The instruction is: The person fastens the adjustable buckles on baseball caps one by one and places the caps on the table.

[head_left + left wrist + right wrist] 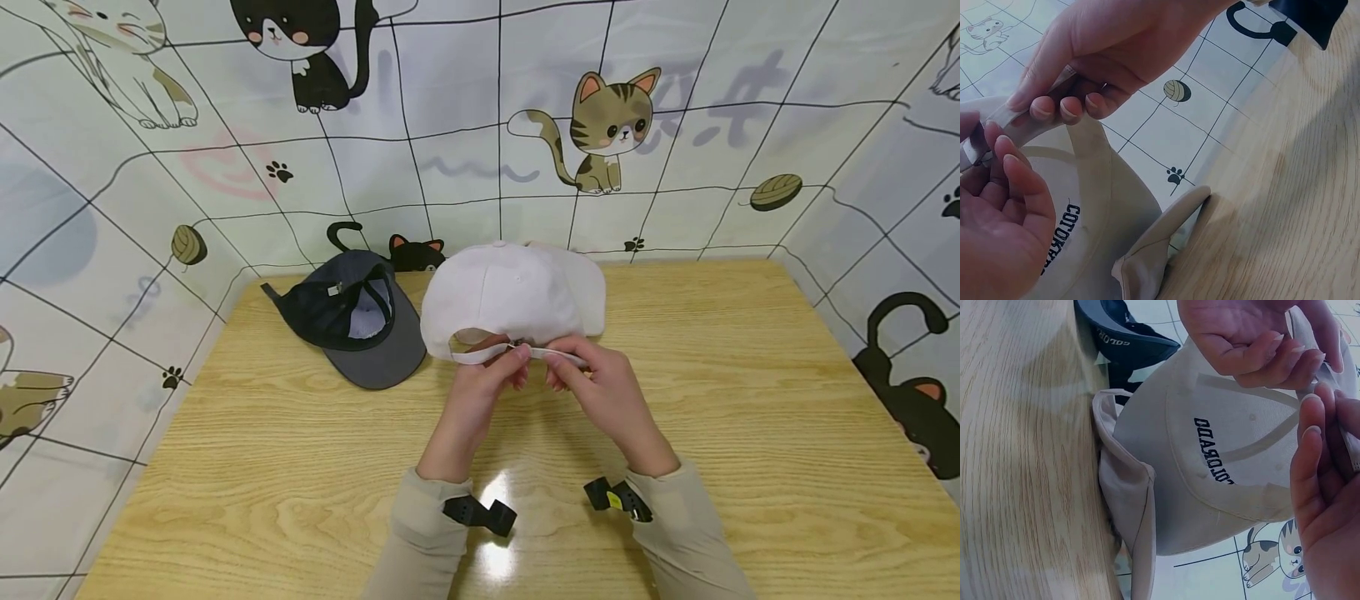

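A white baseball cap (513,287) stands on the table with its back opening towards me and its brim to the right. Its narrow adjustment strap (474,357) spans that opening. Left hand (476,392) pinches the strap between thumb and fingers, close to a small buckle (517,342) partly covered by fingertips. With thumb and index finger, the right hand (603,387) pinches the strap's other stretch, whose end pokes out past the fingers. Dark lettering (1211,450) shows inside the cap in the right wrist view.
To the left of the white cap lies a dark grey cap (378,354), turned with its inside showing. The wooden table (300,483) meets a cat-patterned cloth backdrop (465,167) behind and at both sides. Black wrist cameras (498,518) sit on both sleeves.
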Demonstrator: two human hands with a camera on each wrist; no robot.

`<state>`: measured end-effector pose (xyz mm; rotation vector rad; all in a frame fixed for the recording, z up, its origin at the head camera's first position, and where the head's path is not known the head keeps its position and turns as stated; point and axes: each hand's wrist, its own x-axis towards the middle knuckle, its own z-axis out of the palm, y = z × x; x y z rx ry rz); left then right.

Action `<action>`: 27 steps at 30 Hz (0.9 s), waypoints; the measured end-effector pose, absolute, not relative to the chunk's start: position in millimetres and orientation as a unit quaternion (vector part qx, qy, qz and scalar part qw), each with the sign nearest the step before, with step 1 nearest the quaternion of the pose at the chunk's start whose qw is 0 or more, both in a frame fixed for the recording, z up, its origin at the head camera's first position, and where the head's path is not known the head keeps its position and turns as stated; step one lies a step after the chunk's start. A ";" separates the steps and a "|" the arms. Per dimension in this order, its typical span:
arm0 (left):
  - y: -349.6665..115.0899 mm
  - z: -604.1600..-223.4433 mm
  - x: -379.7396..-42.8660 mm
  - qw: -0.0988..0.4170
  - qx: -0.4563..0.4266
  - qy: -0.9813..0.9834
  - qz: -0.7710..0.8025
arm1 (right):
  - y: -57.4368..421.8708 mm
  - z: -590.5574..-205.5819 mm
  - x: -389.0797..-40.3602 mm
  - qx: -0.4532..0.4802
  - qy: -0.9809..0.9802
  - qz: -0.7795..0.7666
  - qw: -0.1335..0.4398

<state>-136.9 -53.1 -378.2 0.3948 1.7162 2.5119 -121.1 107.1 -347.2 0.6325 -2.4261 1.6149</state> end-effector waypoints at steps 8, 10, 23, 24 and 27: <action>-52.6 -378.5 -137.3 0.028 0.102 0.555 0.825 | 112.7 -372.0 -133.0 0.211 -0.805 0.549 0.074; -52.0 -378.1 -137.0 0.023 0.093 0.555 0.826 | 112.7 -373.2 -133.4 0.213 -0.805 0.549 0.075; -50.2 -377.0 -136.8 -0.003 0.053 0.539 0.841 | 108.2 -355.7 -124.9 0.212 -0.817 0.531 0.079; -50.3 -377.2 -136.8 -0.002 0.053 0.536 0.843 | 107.3 -351.9 -123.2 0.212 -0.817 0.531 0.079; -50.4 -377.3 -136.8 -0.002 0.057 0.527 0.848 | 105.5 -344.8 -120.0 0.212 -0.819 0.527 0.081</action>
